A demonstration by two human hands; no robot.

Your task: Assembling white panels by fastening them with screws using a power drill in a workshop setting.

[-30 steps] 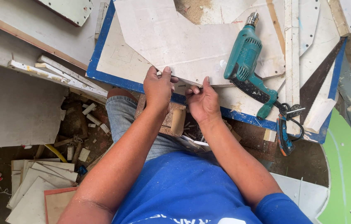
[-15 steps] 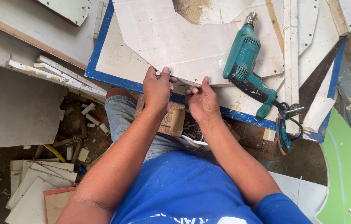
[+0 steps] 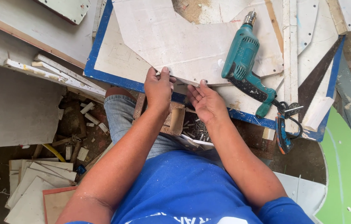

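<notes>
— Where are the hands?

— Both sit at the near edge of a white cut panel lying on the blue-edged surface. The left hand curls over that edge, fingers closed on it. The right hand lies just beside it at three o'clock, palm up and fingers loosely spread, touching the panel's edge.

— And around them?

— A teal power drill rests on the panel at two o'clock from the right hand, a handsaw farther out at three o'clock. A small cardboard box sits directly below the hands, at six o'clock.
</notes>
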